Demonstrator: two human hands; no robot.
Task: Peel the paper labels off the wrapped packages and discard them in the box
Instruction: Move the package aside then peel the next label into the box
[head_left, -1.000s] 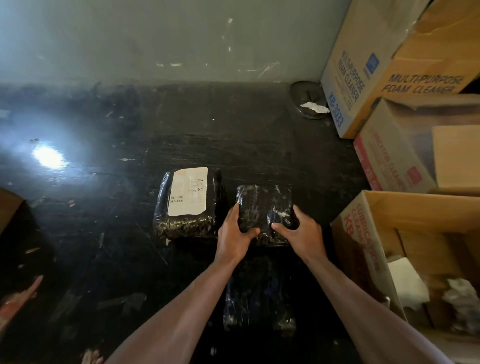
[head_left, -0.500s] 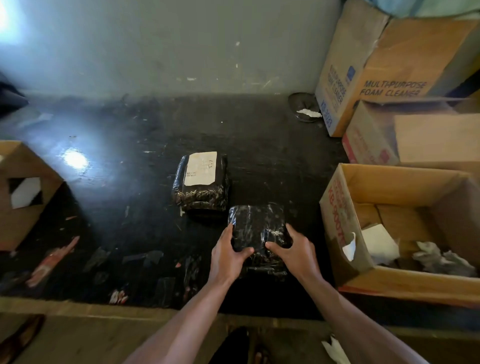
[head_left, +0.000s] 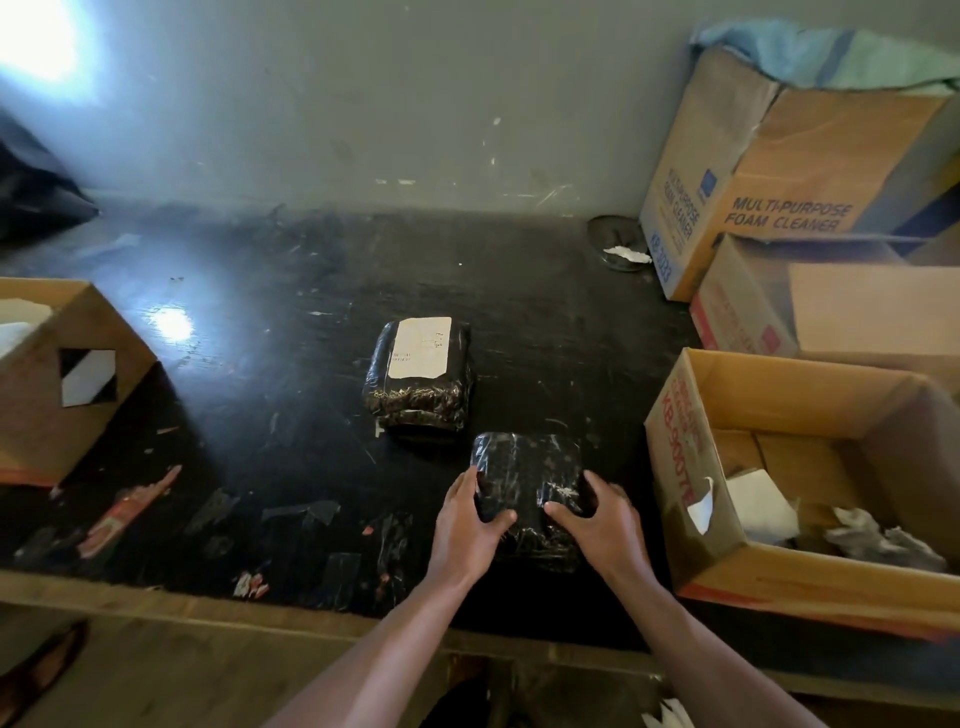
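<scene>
A black plastic-wrapped package (head_left: 524, 470) with no label showing on top lies near the table's front, on top of another dark package beneath it. My left hand (head_left: 465, 525) grips its left near corner and my right hand (head_left: 597, 525) grips its right near corner. Behind it to the left stands a stack of wrapped packages (head_left: 418, 405) with a white paper label (head_left: 420, 347) on the top one. An open cardboard box (head_left: 691, 467) to the right holds crumpled white paper.
The black tabletop (head_left: 260, 364) carries tape scraps near its front edge. Another cardboard box (head_left: 52, 395) sits at the left. Stacked foam-cleaner boxes (head_left: 779, 208) stand back right against the grey wall. A small dark dish (head_left: 618, 244) with paper lies beside them.
The view has pulled back and tilted, bringing the table's front edge and left box into sight. Both hands keep their hold on the unlabelled package, drawn slightly toward me.
</scene>
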